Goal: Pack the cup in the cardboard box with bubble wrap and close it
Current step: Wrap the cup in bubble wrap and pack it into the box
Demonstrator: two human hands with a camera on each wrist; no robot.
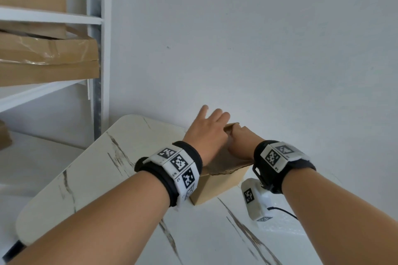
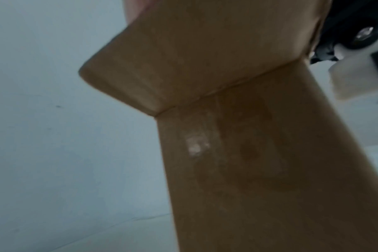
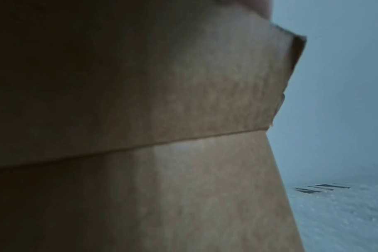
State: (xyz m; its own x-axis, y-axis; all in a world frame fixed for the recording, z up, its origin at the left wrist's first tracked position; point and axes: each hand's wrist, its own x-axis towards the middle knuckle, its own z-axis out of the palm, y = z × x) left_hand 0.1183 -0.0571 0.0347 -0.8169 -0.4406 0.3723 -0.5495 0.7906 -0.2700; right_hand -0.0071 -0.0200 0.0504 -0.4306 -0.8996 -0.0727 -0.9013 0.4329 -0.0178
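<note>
Wall (image 1: 258, 38): plain white, rising behind the table's far edge.
Shelf unit (image 1: 51, 18): at far left, beside the table; brown cartons (image 1: 47, 58) lie stacked on its boards.
Table (image 1: 133, 140): white marble-look top with dark veins; it carries the cardboard box.
Cardboard box (image 1: 217, 185): stands on the table between the two wrists, just under both hands. Its top flaps are folded down, though one flap edge (image 1: 231, 126) sticks up between the hands. What lies inside is hidden.
Left hand (image 1: 206, 133): rests flat on the box top, fingers straight and spread toward the wall; a wide, loose grip that clasps nothing.
Right hand (image 1: 241, 142): lies on the box top just beside the left, against the raised flap; its fingers are hidden behind the flap and the knuckles, so I cannot tell its grip.
Wrist views: both filled by the box's side wall (image 2: 248, 170) and a folded flap (image 3: 183, 85), close and blurred.
Wrist bands (image 1: 178, 163): black with white coded tags, one on each wrist.
</note>
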